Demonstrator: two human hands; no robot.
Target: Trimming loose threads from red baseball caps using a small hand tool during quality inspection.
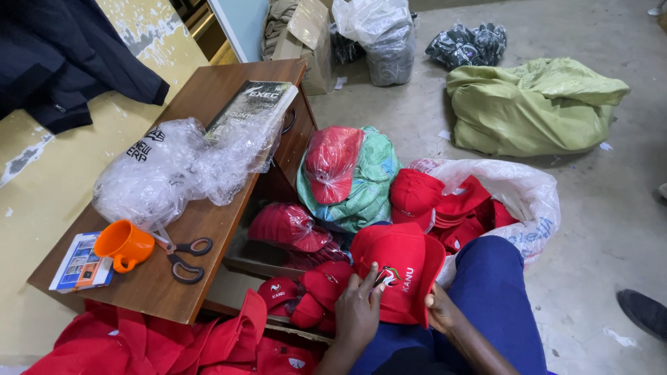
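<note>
A red cap (403,267) with a small coloured emblem on its front lies on my lap. My left hand (358,309) holds its near edge, with the fingertips touching the emblem. My right hand (441,309) grips the cap's brim from underneath, mostly hidden by the cap. More red caps (306,288) lie piled just left of my left hand. Further red caps (458,205) fill a white plastic sack (531,191) beyond my knee.
A wooden desk (208,104) on the left carries an orange cup (124,244), black-handled scissors (184,257), crumpled clear plastic (174,167) and a dark box (250,101). Red cloth (160,340) lies below it. A green bundle (531,104) and bags sit on the concrete floor.
</note>
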